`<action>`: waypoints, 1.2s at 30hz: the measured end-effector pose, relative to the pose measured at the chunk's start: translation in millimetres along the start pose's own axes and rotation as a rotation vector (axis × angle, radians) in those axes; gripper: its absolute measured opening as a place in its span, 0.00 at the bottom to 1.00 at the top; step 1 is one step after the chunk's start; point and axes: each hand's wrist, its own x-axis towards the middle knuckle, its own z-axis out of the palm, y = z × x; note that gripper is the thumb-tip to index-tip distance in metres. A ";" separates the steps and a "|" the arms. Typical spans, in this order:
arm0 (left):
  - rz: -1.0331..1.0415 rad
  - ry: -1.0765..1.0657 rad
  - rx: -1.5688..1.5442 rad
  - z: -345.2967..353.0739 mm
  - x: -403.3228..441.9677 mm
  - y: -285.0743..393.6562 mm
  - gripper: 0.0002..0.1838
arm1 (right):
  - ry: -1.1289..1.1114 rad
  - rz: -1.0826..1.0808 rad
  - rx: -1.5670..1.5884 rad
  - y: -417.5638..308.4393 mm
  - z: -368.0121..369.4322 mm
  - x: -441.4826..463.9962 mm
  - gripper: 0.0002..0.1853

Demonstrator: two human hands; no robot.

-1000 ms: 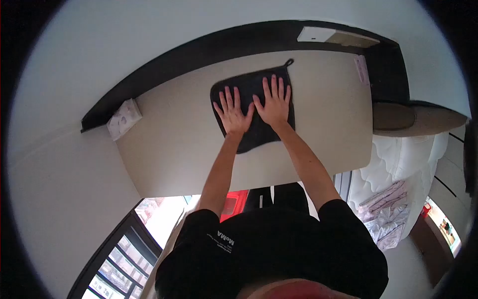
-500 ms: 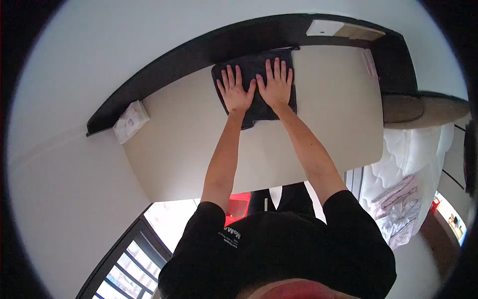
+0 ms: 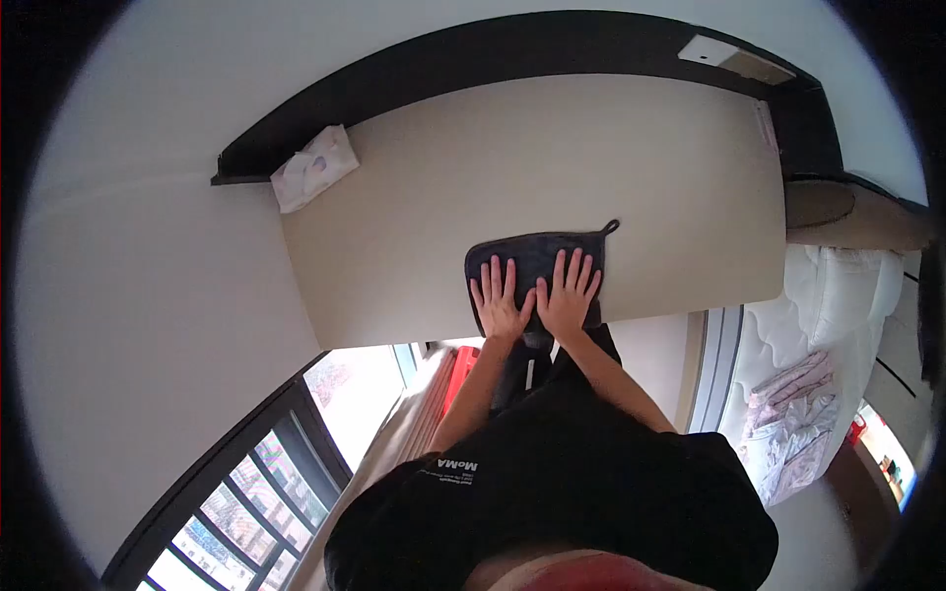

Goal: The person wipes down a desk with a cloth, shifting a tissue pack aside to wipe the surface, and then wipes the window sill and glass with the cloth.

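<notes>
You have the dark cloth (image 3: 537,251) laid flat on the pale surface (image 3: 443,187), just below the middle of the frame, close to the surface's front edge; whether it hangs over that edge, you cannot tell. Your left hand (image 3: 501,307) and right hand (image 3: 567,297) rest side by side on it, palms down, fingers spread, gripping nothing. The work looks to be under way rather than finished: the cloth lies open under both palms, its corner loop (image 3: 611,227) free at the upper right, and it is neither folded nor set aside. How much of the surface is done, nothing visible tells you. The tissue pack (image 3: 315,169) at the upper left stands well apart from your hands.
</notes>
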 end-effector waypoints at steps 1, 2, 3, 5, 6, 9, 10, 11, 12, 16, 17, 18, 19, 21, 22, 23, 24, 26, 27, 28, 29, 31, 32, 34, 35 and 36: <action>-0.008 -0.004 -0.001 -3.6 6.8 -5.0 0.43 | -0.007 -0.005 0.000 -5.1 0.1 7.4 0.37; -0.014 0.027 -0.013 -7.6 21.6 -12.1 0.44 | -0.010 -0.025 0.020 -9.5 2.3 24.3 0.37; -0.021 0.058 -0.025 -10.7 40.5 -20.0 0.44 | -0.012 -0.046 0.039 -13.7 4.9 46.0 0.38; -0.048 0.071 0.014 -14.8 82.3 -39.1 0.45 | -0.003 -0.096 0.063 -25.3 13.4 94.1 0.38; -0.033 0.085 0.023 -20.0 110.0 -48.4 0.46 | 0.021 -0.097 0.067 -35.8 18.7 118.6 0.38; -0.009 0.100 0.054 -32.2 173.9 -73.9 0.46 | 0.021 -0.083 0.066 -62.0 29.1 179.7 0.38; -0.021 0.109 0.063 -33.5 193.9 -80.8 0.46 | 0.034 -0.088 0.080 -69.2 36.3 201.0 0.38; -0.028 0.111 0.064 -34.1 211.6 -85.3 0.46 | 0.032 -0.095 0.082 -75.8 41.3 219.4 0.38; -0.027 0.130 0.098 -37.4 227.3 -91.1 0.46 | 0.059 -0.091 0.074 -84.8 44.7 235.0 0.39; 0.013 0.132 0.103 -51.8 275.3 -110.5 0.46 | 0.071 -0.085 0.051 -101.2 54.0 271.8 0.39; 0.042 0.125 0.093 -53.9 284.5 -115.0 0.45 | 0.076 -0.069 0.048 -104.9 56.5 279.8 0.39; 0.046 0.141 0.086 -53.7 289.2 -116.6 0.45 | 0.072 -0.070 0.057 -107.6 58.9 285.1 0.40; 0.029 0.159 0.092 -52.7 292.9 -123.2 0.45 | 0.078 -0.094 0.065 -114.3 65.1 293.3 0.40; 0.054 0.156 0.092 -51.3 295.1 -122.2 0.44 | 0.072 -0.080 -0.040 -118.4 66.1 305.3 0.40; 0.067 0.186 0.080 -51.6 294.8 -122.3 0.42 | 0.066 -0.059 -0.089 -122.2 64.3 306.8 0.40; 0.062 0.188 0.081 -52.1 295.5 -120.3 0.42 | 0.065 -0.064 -0.088 -121.4 66.9 308.4 0.40; 0.046 0.210 0.052 -51.5 293.8 -118.3 0.41 | 0.110 -0.082 -0.030 -118.0 69.7 308.1 0.39; 0.011 0.261 0.033 -47.7 276.3 -110.8 0.41 | 0.168 -0.100 0.019 -111.5 68.7 289.5 0.36; 0.019 0.262 0.037 -46.2 262.0 -111.7 0.41 | 0.173 -0.093 0.022 -111.4 67.6 271.7 0.36; 0.026 0.254 0.037 -45.6 240.6 -112.5 0.41 | 0.180 -0.094 0.058 -112.6 64.8 245.6 0.36; 0.028 0.250 0.034 -44.4 216.3 -114.6 0.41 | 0.186 -0.102 0.092 -113.7 63.8 217.1 0.35; 0.020 0.208 0.001 -45.4 156.7 -118.7 0.42 | 0.153 -0.108 0.079 -117.6 57.6 154.5 0.34; 0.011 0.187 -0.012 -44.9 124.8 -122.8 0.42 | 0.129 -0.107 0.082 -120.7 53.3 123.5 0.35; -0.012 0.158 -0.038 -46.0 59.5 -129.4 0.42 | 0.015 -0.109 0.112 -128.5 43.5 64.1 0.35; -0.033 0.139 -0.023 -45.1 30.1 -132.9 0.42 | -0.013 -0.118 0.115 -133.3 40.7 36.6 0.35; -0.049 0.131 -0.025 -44.2 4.1 -136.2 0.42 | -0.031 -0.119 0.114 -139.8 40.2 11.5 0.35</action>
